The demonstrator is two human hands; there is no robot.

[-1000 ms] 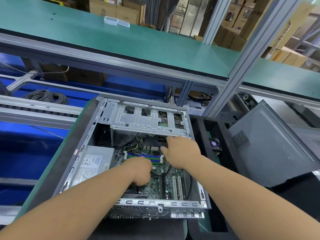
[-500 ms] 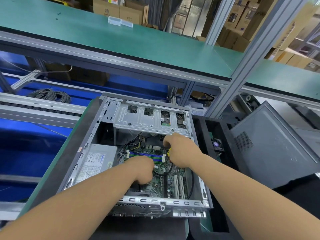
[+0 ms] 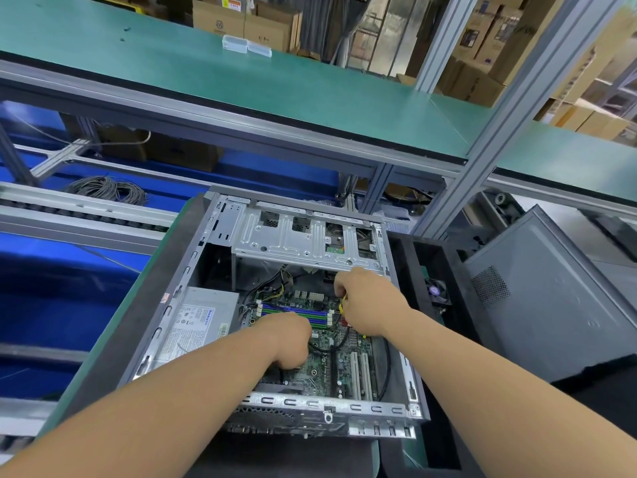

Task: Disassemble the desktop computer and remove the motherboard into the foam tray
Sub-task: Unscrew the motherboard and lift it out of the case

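The open desktop case [image 3: 165,315] lies on its side in front of me. The green motherboard [image 3: 324,370] sits on its floor, with blue and green memory slots [image 3: 293,310] at the far end. My left hand [image 3: 289,343] is down on the board with its fingers curled, and a black cable [image 3: 327,348] runs out from under them. My right hand [image 3: 368,305] is just below the drive cage [image 3: 296,239] and pinches a yellow cable [image 3: 342,305] above the board. The black foam tray [image 3: 410,270] stands right of the case.
A grey power supply [image 3: 203,319] fills the case's left side. A small fan [image 3: 436,291] lies in the foam tray. The removed grey side panel [image 3: 551,305] leans at the right. A green shelf [image 3: 241,81] on aluminium posts overhangs the far side. A coil of cable [image 3: 107,189] lies at the far left.
My right hand has drawn back a little from under the drive cage toward me, and the yellow cable now shows between its fingers. My left hand has stayed put.
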